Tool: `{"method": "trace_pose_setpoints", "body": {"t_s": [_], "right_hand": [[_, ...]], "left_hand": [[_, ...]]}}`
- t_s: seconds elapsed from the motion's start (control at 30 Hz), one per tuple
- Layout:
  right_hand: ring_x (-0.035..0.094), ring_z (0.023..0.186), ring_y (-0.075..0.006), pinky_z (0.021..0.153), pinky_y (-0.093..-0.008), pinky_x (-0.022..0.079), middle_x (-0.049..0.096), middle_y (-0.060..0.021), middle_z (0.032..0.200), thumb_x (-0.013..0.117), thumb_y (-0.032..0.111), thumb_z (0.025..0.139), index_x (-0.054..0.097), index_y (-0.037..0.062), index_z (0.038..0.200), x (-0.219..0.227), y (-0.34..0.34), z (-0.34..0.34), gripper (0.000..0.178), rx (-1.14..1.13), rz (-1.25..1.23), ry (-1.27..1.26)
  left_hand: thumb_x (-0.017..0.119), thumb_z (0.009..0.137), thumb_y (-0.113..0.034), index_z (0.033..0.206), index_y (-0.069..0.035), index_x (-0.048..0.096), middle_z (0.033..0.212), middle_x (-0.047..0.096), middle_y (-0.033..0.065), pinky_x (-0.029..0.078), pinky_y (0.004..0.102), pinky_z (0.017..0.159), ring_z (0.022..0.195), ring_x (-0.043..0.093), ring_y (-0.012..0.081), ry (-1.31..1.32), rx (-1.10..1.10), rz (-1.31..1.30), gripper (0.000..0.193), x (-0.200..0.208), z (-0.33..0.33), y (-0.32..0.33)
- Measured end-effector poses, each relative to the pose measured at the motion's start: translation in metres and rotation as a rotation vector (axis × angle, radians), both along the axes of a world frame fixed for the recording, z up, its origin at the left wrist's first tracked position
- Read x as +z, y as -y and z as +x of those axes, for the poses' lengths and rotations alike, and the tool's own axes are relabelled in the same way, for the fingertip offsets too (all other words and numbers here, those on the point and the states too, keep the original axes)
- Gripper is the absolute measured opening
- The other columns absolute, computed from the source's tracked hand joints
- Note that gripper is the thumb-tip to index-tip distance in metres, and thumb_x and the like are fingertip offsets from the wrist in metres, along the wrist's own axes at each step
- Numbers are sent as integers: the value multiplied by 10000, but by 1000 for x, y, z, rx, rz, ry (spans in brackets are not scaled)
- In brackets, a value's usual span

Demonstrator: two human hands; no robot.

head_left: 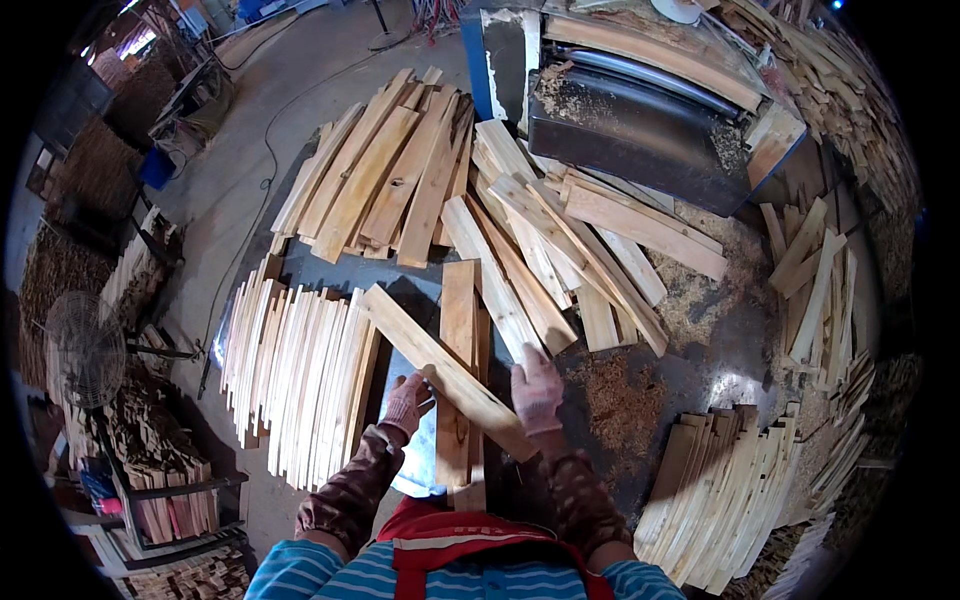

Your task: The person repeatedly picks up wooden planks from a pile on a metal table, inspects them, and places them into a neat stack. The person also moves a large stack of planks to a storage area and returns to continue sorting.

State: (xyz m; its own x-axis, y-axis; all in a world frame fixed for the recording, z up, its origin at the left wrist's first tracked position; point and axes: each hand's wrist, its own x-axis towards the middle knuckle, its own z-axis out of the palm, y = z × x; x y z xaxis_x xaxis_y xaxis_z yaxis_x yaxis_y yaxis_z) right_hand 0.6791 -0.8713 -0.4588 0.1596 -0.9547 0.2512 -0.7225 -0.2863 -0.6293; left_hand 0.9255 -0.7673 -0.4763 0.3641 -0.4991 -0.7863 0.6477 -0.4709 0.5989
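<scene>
My left hand (406, 403), in a pale knitted glove, is beside a wooden board (440, 365) that lies slanting over other boards. Its fingers are slightly apart, and a fingertip meets the slanted board's lower edge. Under that slanted board, an upright-running board (457, 325) points toward my body. On the right, my gloved right hand (539, 392) has its fingers closed at the near end of a long pale board (494, 275). That board's far end rests among the loose boards. Part of the right hand's grip is hidden.
Left stands a tight row of boards on edge (300, 370); beyond it lies a fanned stack (385, 175). Loose boards (640, 225) are heaped before a machine with rollers (640, 110). Another row of boards (720, 490) is at near right. Sawdust (625, 395) covers parts of the surface.
</scene>
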Motion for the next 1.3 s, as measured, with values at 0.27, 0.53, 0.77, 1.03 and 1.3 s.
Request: {"method": "trace_pose_setpoints", "body": {"t_s": [0.27,0.53,0.77,1.03,1.3], "right_hand": [[537,1183,-325,881,-429,541,527,-167,1227,842,297,672,389,-26,1336,2,33,-1,867,94,254,-501],[637,979,-320,798,-434,555,593,-142,1060,770,378,683,537,49,1094,-12,11,-37,575,36,442,-588],[656,1049,-330,831,-438,575,597,-142,1152,859,498,625,525,67,1158,-16,-27,-57,763,49,566,-626],[679,900,-373,818,-478,564,681,-133,1014,696,315,808,662,89,1014,18,-66,-75,307,32,503,-448],[454,1300,-357,1095,-569,359,513,-122,1419,497,176,912,540,153,1412,40,-90,-96,503,243,-78,-641]], "left_hand": [[742,923,-248,1038,-70,680,843,687,14,564,304,676,702,655,138,41,-158,-184,220,47,14,10],[569,1039,-217,1214,-60,638,1129,706,44,567,278,903,1040,670,158,6,125,-735,245,142,138,70],[630,980,-251,1301,-45,490,1026,631,57,529,358,927,950,627,210,502,-474,-695,406,83,119,106],[841,718,-406,1561,-110,177,1368,532,239,470,468,1036,1246,564,415,729,-686,269,1113,23,-91,-38],[743,770,-87,1440,-46,426,1068,653,76,548,353,819,966,638,203,327,-302,-288,743,31,-44,-59]]}}
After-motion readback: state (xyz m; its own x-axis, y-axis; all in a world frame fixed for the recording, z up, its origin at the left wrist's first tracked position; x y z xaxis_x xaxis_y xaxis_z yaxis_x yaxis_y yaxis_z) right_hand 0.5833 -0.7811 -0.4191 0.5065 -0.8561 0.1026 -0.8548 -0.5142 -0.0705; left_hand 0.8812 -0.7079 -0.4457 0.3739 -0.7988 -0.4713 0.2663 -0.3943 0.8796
